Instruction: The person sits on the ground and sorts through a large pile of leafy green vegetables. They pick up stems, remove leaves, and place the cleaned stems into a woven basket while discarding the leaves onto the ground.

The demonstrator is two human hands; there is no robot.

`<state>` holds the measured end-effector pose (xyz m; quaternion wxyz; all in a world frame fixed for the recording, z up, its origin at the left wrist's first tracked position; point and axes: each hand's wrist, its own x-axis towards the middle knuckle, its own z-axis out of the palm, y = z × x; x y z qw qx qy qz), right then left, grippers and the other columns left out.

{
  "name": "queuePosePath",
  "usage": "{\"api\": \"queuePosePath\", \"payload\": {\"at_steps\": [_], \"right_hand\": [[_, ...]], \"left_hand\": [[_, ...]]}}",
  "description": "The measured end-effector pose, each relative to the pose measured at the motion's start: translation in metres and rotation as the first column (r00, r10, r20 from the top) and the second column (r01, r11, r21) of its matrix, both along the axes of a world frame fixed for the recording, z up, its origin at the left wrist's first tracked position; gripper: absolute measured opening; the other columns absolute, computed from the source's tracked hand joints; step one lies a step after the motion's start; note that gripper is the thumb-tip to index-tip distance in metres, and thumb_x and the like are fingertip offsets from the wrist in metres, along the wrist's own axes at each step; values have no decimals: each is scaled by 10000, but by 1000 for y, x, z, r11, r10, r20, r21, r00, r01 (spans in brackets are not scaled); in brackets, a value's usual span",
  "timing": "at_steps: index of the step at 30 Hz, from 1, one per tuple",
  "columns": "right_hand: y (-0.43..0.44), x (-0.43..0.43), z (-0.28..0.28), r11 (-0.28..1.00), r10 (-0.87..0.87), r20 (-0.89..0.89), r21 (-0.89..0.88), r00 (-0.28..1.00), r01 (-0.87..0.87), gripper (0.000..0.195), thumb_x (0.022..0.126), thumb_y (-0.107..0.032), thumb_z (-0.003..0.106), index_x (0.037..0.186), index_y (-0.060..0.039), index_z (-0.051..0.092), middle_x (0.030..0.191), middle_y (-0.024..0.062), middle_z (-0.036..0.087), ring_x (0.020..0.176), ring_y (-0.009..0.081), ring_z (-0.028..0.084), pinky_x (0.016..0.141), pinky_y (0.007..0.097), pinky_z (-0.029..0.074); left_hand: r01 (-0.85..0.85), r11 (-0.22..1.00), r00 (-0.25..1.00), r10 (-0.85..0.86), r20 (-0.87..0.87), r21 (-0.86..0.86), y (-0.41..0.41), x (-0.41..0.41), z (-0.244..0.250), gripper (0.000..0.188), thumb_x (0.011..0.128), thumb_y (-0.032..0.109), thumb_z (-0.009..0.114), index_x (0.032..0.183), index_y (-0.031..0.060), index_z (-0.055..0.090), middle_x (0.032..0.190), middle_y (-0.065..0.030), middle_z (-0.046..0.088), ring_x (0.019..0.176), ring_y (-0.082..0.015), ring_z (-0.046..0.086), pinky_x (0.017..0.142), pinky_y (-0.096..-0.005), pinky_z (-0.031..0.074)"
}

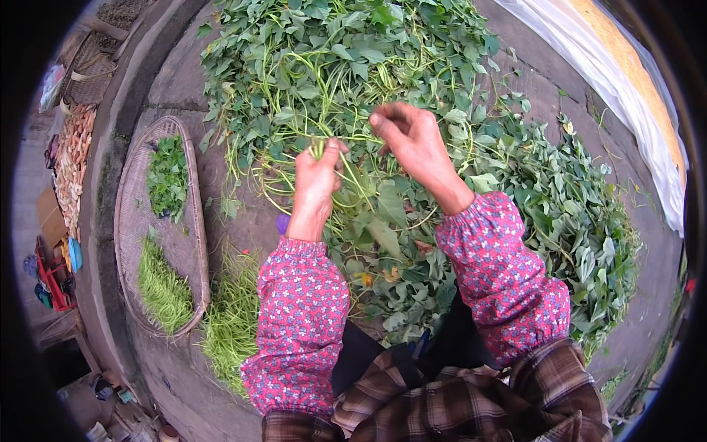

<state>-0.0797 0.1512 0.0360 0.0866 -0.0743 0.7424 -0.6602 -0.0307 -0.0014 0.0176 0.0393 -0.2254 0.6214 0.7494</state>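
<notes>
My left hand is closed around several green leaf stalks, their ends poking up past the thumb. To its right and a little higher is my right hand, slightly blurred, with thumb and fingers curled towards each other; whether anything thin is between them I cannot tell. Both hands are over a large heap of leafy green vines, probably sweet potato. Large loose leaves hang or lie below the hands. A pile of stripped green stalks lies beside my left sleeve.
At left, an oval woven bamboo tray holds leafy greens and a bundle of stalks. Another leaf heap spreads at right. Beyond it are white sheeting and yellow grain. Corn cobs lie far left past a concrete ledge.
</notes>
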Motion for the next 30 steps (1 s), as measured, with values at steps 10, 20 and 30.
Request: {"api": "queuePosePath", "payload": {"at_steps": [10, 20, 30], "right_hand": [[2, 9, -14, 713, 699, 11, 64, 715, -699, 359, 802, -278, 636, 975, 37, 625, 859, 171, 640, 802, 220, 597, 757, 345, 457], [-6, 15, -20, 628, 776, -50, 142, 628, -765, 348, 831, -200, 602, 1054, 61, 546, 989, 176, 605, 951, 265, 570, 848, 365, 426], [-14, 22, -16, 703, 639, -83, 465, 764, -538, 244, 760, -149, 502, 711, 79, 573, 675, 248, 571, 680, 393, 591, 655, 455, 455]], "left_hand": [[-175, 968, 982, 184, -33, 181, -9, -6, 7, 212, 942, 219, 449, 818, 68, 530, 586, 49, 388, 456, -41, 325, 375, -202, 204], [-313, 913, 943, 331, -23, 262, -21, -3, -3, 200, 932, 246, 482, 840, 74, 528, 644, 25, 453, 526, -57, 408, 378, -189, 224], [-405, 909, 909, 412, -63, 97, -8, -5, 14, 214, 945, 244, 444, 793, 104, 502, 582, 24, 431, 419, -50, 331, 358, -203, 226]]}}
